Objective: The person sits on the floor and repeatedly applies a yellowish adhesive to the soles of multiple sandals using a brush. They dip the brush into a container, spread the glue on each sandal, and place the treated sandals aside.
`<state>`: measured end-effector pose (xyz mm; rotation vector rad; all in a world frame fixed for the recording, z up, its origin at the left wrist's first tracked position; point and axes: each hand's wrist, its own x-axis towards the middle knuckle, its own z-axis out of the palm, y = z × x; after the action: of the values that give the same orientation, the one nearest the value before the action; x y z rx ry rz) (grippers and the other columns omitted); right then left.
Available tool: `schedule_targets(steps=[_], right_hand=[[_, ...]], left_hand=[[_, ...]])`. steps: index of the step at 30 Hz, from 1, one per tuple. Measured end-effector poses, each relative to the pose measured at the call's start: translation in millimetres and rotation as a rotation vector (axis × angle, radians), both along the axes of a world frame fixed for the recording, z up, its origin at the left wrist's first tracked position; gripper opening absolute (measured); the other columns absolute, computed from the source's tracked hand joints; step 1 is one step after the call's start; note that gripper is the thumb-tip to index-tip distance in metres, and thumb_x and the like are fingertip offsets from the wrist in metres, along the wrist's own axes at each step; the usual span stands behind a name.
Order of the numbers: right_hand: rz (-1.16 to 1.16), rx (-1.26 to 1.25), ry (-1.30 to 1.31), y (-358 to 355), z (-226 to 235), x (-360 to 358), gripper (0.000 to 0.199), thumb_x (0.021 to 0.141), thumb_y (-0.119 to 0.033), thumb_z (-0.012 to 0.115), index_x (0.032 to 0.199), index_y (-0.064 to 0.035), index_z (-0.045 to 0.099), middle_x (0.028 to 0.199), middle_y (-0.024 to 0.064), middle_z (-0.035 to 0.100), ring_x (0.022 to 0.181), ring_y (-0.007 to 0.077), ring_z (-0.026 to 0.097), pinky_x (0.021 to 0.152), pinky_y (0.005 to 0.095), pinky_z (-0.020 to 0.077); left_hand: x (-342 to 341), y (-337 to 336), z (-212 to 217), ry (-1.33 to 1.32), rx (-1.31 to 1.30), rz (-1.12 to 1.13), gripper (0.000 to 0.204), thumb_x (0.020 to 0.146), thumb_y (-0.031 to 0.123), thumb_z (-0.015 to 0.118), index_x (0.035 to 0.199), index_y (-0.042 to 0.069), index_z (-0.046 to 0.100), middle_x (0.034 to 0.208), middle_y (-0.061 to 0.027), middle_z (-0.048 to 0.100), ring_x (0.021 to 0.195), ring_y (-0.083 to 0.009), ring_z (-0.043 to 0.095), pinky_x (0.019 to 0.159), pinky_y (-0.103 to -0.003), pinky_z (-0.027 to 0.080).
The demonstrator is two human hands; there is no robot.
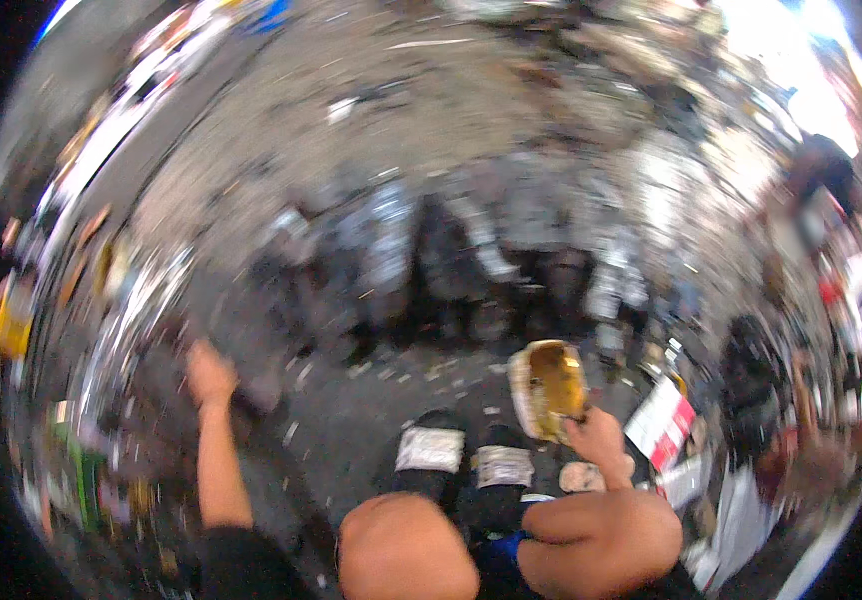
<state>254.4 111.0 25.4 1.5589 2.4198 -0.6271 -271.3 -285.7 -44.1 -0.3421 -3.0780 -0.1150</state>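
My right hand (601, 442) is closed on the rim of a tub-like container (521, 392), held in front of my right knee. Its outside is pale and its hollow side yellowish; whatever may be inside is too blurred to name. My left hand (211, 374) reaches out to the left beside a heap of shiny, clear-looking material (136, 320). Motion smears its fingers, so I cannot make out their pose or any hold. Between the hands, a row of dark and silvery bundles (441, 250) lies on the ground.
My bent knees (406, 550) and dark sandals with pale straps (431, 450) are at the bottom centre. A red-and-white packet (663, 425) lies to the right. Small scraps dot the dark ground (341, 430). Mixed litter (631, 110) piles up at the far right.
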Motion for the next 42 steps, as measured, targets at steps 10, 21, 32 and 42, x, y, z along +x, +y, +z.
schedule_targets(steps=[10,21,32,42], right_hand=[[0.001,0.056,0.077,-5,-12,40,0.042,0.087,-0.040,0.066,0.084,0.0015,0.065,0.080,0.0226,0.069,0.078,0.0415,0.068,0.074,0.0505,0.0539],[-0.010,-0.464,0.438,1,18,57,0.045,0.094,-0.039,0.067,0.111,0.0021,0.069,0.094,0.0174,0.073,0.090,0.0281,0.070,0.084,0.0389,0.0533],[-0.061,-0.484,1.249,-3,39,-79,0.030,0.095,-0.016,0.072,0.121,-0.0019,0.064,0.103,0.0026,0.067,0.093,0.0093,0.062,0.080,0.0266,0.0525],[0.101,0.054,1.205,9,32,-123,0.016,0.088,-0.013,0.076,0.100,-0.0038,0.071,0.100,0.0100,0.073,0.093,0.0277,0.069,0.082,0.0357,0.0512]], left_hand=[[216,26,124,0.031,0.810,-0.285,0.054,0.085,0.011,0.069,0.136,0.000,0.055,0.130,-0.0202,0.063,0.116,-0.0387,0.062,0.102,-0.047,0.049],[280,118,-49,-0.750,0.692,-0.673,0.076,0.076,0.033,0.084,0.140,0.005,0.055,0.133,-0.0227,0.056,0.128,-0.0347,0.051,0.106,-0.045,0.042],[246,243,-46,-0.967,0.530,-0.839,0.063,0.100,0.047,0.053,0.148,0.008,0.048,0.156,-0.0216,0.039,0.147,-0.0362,0.033,0.120,-0.044,0.026],[268,286,55,-1.627,1.637,0.035,0.045,0.108,0.039,0.037,0.126,0.007,0.062,0.115,-0.0077,0.069,0.102,-0.0221,0.066,0.090,-0.037,0.054]])
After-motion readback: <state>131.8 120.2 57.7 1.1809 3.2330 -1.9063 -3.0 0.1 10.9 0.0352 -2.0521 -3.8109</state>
